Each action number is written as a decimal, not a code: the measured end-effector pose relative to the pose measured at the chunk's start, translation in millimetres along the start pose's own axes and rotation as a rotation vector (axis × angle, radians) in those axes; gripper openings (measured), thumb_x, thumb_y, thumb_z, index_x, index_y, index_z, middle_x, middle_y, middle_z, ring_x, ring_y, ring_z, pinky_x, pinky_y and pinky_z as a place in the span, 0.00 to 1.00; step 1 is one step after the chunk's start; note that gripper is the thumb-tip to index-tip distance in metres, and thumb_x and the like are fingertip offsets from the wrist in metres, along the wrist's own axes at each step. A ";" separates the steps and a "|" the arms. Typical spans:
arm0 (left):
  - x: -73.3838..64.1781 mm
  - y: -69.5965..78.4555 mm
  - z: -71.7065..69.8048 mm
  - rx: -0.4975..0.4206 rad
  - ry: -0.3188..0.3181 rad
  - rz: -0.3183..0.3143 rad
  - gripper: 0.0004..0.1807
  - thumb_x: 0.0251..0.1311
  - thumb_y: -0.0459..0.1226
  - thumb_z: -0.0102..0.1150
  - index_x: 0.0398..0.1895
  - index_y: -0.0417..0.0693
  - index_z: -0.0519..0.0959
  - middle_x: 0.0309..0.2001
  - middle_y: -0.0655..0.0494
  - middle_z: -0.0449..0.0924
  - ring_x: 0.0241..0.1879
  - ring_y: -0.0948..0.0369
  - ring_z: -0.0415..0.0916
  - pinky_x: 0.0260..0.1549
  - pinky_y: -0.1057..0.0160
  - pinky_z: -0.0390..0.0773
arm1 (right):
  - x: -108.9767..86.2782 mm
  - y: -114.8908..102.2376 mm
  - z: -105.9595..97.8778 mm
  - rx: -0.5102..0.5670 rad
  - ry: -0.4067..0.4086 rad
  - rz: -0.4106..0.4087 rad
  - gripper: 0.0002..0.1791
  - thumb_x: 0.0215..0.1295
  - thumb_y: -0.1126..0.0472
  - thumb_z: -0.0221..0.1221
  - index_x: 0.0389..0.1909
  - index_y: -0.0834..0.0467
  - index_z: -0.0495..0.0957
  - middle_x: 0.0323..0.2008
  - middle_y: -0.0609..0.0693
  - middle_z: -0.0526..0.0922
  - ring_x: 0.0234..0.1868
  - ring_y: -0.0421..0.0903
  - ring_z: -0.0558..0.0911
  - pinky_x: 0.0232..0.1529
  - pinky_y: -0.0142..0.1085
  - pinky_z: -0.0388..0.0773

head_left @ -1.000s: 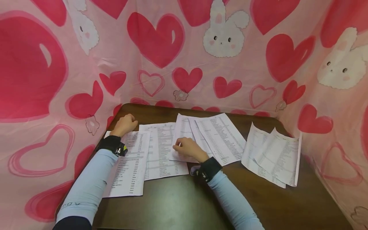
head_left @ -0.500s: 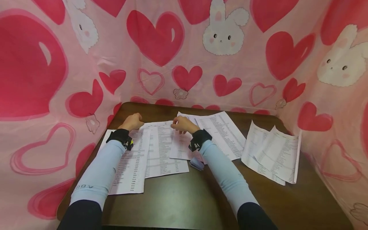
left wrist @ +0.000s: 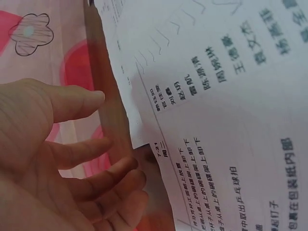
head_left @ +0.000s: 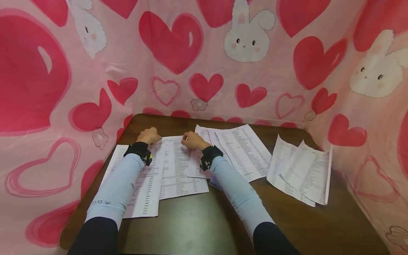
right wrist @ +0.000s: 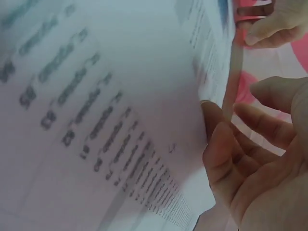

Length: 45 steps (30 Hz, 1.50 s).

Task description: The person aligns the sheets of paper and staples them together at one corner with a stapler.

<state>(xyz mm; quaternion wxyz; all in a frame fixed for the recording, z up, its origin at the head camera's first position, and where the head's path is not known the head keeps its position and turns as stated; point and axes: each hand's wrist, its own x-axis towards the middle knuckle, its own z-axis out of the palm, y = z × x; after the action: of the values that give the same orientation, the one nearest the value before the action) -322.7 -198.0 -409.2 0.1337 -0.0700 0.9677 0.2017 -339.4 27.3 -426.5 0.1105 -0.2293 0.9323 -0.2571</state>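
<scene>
Several printed sheets lie on the brown table. My left hand (head_left: 149, 136) is at the far edge of the left sheet (head_left: 145, 191). In the left wrist view its thumb and fingers (left wrist: 79, 103) are spread beside the paper edge, pinching nothing. My right hand (head_left: 194, 141) is over the far right corner of the middle sheet (head_left: 181, 180). The right wrist view has its loosely bent fingers (right wrist: 219, 151) at a paper edge, the thumb apart from them. A small blue object (head_left: 215, 183), perhaps a stapler, is partly hidden by my right forearm.
Overlapping printed sheets (head_left: 245, 152) lie right of my right hand. More sheets (head_left: 306, 173), with curled edges, are farther right. The brown table (head_left: 181, 226) shows bare at the front. Pink heart-patterned cloth (head_left: 223, 92) walls the back and sides.
My left hand has moved right along the far edge of the left sheet. My right hand has moved away from me and left, from the overlapping sheets to the middle sheet's far corner.
</scene>
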 end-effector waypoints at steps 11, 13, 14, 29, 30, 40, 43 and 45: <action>-1.5 0.4 5.8 -0.025 0.033 -0.026 0.29 0.62 0.41 0.54 0.62 0.33 0.62 0.57 0.30 0.70 0.54 0.36 0.68 0.59 0.36 0.64 | -4.0 4.5 -6.8 -0.180 0.078 0.170 0.09 0.66 0.56 0.55 0.38 0.57 0.78 0.35 0.52 0.82 0.33 0.50 0.79 0.33 0.40 0.74; -1.5 0.5 6.3 -0.038 0.043 -0.035 0.31 0.62 0.41 0.53 0.63 0.33 0.60 0.58 0.29 0.70 0.55 0.35 0.68 0.59 0.36 0.63 | -4.3 7.3 -7.6 -0.182 0.093 0.209 0.10 0.66 0.56 0.55 0.41 0.57 0.78 0.38 0.53 0.82 0.34 0.51 0.79 0.36 0.41 0.76; -1.9 0.6 5.9 -0.044 0.044 -0.043 0.32 0.62 0.41 0.53 0.64 0.33 0.59 0.59 0.28 0.69 0.56 0.34 0.67 0.59 0.36 0.63 | -3.9 9.4 -7.3 -0.179 0.099 0.225 0.11 0.66 0.56 0.55 0.42 0.58 0.78 0.39 0.53 0.83 0.35 0.51 0.79 0.38 0.42 0.76; 6.6 -5.9 18.8 -0.184 0.136 -0.058 0.34 0.61 0.41 0.50 0.66 0.29 0.56 0.61 0.26 0.67 0.60 0.33 0.66 0.59 0.36 0.62 | 1.9 30.2 -9.0 0.124 0.165 0.316 0.21 0.61 0.57 0.60 0.51 0.65 0.74 0.46 0.60 0.80 0.44 0.55 0.77 0.52 0.47 0.76; 7.5 -5.4 19.8 -0.191 0.147 -0.059 0.32 0.61 0.40 0.50 0.65 0.29 0.58 0.60 0.27 0.68 0.60 0.33 0.66 0.59 0.36 0.63 | 3.2 31.7 -9.5 0.141 0.174 0.313 0.21 0.60 0.57 0.61 0.50 0.66 0.75 0.45 0.59 0.80 0.43 0.55 0.77 0.52 0.46 0.77; 10.2 4.3 15.4 -0.193 0.202 -0.050 0.15 0.63 0.39 0.47 0.43 0.40 0.80 0.50 0.40 0.79 0.51 0.42 0.74 0.52 0.41 0.71 | 6.1 37.2 -30.2 0.215 0.241 0.212 0.16 0.58 0.59 0.63 0.16 0.55 0.68 0.17 0.46 0.62 0.23 0.45 0.65 0.22 0.32 0.57; 9.6 7.1 8.9 -0.200 0.229 -0.026 0.11 0.61 0.38 0.46 0.32 0.41 0.77 0.36 0.44 0.75 0.41 0.47 0.72 0.38 0.50 0.71 | 1.3 31.6 -43.1 0.248 0.249 0.218 0.16 0.59 0.58 0.62 0.18 0.55 0.68 0.18 0.45 0.63 0.23 0.44 0.67 0.22 0.32 0.61; 9.4 10.9 1.7 -0.207 0.263 0.009 0.09 0.60 0.37 0.45 0.25 0.43 0.72 0.30 0.49 0.68 0.35 0.51 0.67 0.30 0.55 0.66 | -3.0 26.9 -54.5 0.278 0.264 0.223 0.14 0.61 0.58 0.62 0.20 0.55 0.70 0.19 0.46 0.64 0.24 0.44 0.68 0.22 0.32 0.63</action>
<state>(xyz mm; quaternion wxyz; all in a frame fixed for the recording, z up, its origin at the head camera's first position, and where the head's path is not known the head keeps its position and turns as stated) -333.4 -188.2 -409.3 -0.0028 -0.1050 0.9512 0.2901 -364.4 72.6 -394.6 0.0459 -0.0719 0.9138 -0.3970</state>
